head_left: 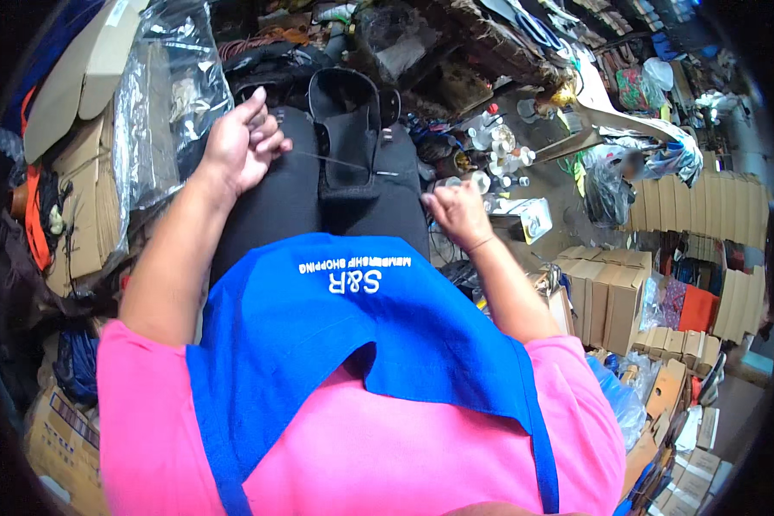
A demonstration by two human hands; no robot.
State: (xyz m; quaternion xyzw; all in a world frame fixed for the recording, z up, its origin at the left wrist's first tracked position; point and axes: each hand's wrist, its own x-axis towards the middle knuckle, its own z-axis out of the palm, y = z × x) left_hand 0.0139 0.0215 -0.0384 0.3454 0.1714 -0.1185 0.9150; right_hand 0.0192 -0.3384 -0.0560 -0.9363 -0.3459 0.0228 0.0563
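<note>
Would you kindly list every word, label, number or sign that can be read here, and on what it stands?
Blue cloth apron: white lettering, upside down in this view, large characters and a smaller line; legible, but I won't copy out its wording.
Brown cardboard box at lower left: dark print, too blurred to read.
Elsewhere: any print is too small or blurred to read.

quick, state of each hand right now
Left hand: closed, holding a thin thread.
Right hand: fingers curled, whether it holds anything cannot be told.
</note>
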